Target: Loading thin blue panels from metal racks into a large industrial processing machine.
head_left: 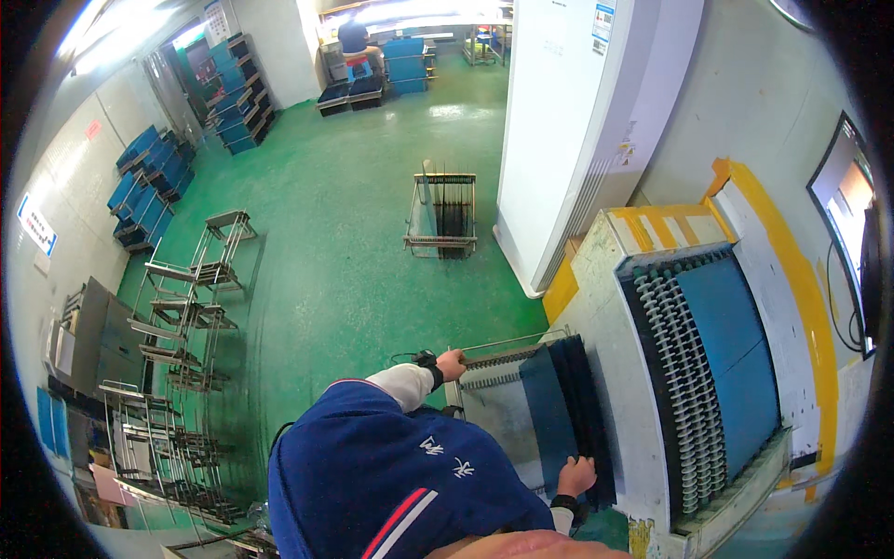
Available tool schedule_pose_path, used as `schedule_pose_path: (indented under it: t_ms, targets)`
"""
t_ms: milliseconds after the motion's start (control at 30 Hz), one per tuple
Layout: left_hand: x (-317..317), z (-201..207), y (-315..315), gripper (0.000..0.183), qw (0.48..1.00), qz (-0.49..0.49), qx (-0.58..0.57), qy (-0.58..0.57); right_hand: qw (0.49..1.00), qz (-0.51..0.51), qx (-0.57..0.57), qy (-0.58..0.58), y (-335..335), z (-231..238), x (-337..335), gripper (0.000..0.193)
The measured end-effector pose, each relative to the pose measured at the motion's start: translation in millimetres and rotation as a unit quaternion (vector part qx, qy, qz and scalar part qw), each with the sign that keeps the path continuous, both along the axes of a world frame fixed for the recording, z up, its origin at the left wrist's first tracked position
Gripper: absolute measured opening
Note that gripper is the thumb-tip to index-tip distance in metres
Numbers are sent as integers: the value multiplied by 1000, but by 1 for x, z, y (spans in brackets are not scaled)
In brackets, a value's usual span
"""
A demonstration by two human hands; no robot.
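Observation:
In front of me stands a slotted metal rack [503,356] with thin upright panels in it. Blue and dark panels [575,401] crowd its right side, while a clear or pale sheet [494,417] shows to the left. My left hand [452,364] is closed on the rack's far left corner. At the near edge of the dark panels, my right hand [576,476] has its fingers curled around a panel's edge; how many panels it grips cannot be made out. My blue-clad body hides the near left of the rack.
On the right stands a roller machine [684,391] with a blue panel [731,354] on its rollers. A second rack [441,214] sits on the green floor ahead, beside a tall white cabinet [549,121]. Empty metal racks [191,326] line the left; blue bins [149,200] stand farther back.

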State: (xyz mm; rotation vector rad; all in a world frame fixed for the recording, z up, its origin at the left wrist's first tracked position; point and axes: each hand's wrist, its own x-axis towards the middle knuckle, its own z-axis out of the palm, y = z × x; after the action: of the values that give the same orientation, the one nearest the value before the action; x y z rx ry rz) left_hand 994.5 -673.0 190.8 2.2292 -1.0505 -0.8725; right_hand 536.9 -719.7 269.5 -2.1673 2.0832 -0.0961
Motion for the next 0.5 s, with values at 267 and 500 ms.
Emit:
schedule_pose_path:
  t_ms: [267, 500]
  targets:
    - [0, -1, -1, 30, 1000, -3, 10, -23, 999, 21, -44, 1, 0, -5, -3, 25]
    - [1, 2, -2, 34, 999, -7, 32, -9, 999, 18, -40, -11, 1, 2, -1, 25]
